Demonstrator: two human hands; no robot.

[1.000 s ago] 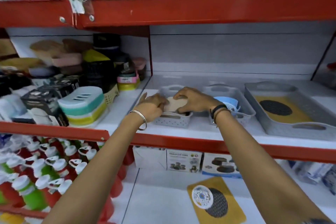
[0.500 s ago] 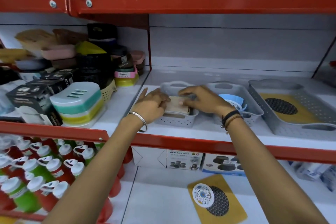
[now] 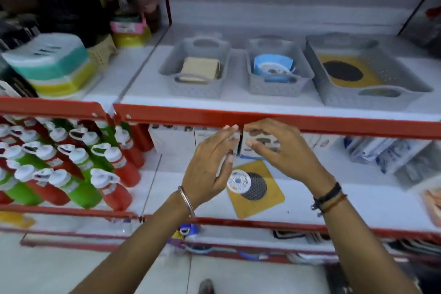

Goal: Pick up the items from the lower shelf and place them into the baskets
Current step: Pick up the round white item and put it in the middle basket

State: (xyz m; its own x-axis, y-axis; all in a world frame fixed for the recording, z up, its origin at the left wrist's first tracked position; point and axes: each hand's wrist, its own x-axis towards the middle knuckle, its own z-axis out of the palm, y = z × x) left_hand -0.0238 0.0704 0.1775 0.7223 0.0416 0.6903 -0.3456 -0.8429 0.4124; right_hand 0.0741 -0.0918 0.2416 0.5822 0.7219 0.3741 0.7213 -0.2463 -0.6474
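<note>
Three grey baskets stand on the upper shelf. The left basket point(image 3: 195, 89) holds a beige pad point(image 3: 200, 68), the middle basket point(image 3: 276, 89) a blue item point(image 3: 272, 67), and the large basket point(image 3: 372, 99) a yellow mat with a black circle. Both hands are down at the lower shelf. My right hand point(image 3: 284, 153) curls over a white picture box point(image 3: 261, 144), fingers on top and thumb on its front. My left hand point(image 3: 210, 164) is spread, fingertips against the neighbouring white box point(image 3: 232, 137). A yellow mat with a mesh disc point(image 3: 259, 190) lies just in front.
The red shelf edge point(image 3: 334, 125) runs just above my fingers. Red and green bottles point(image 3: 71, 169) crowd the lower left shelf. Packaged goods point(image 3: 386, 153) lie at the lower right. Stacked soap boxes point(image 3: 50, 64) sit left of the baskets, behind a red upright.
Both hands have left the beige pad in the left basket and dropped below the red shelf edge to the white boxes. The view has tilted downward.
</note>
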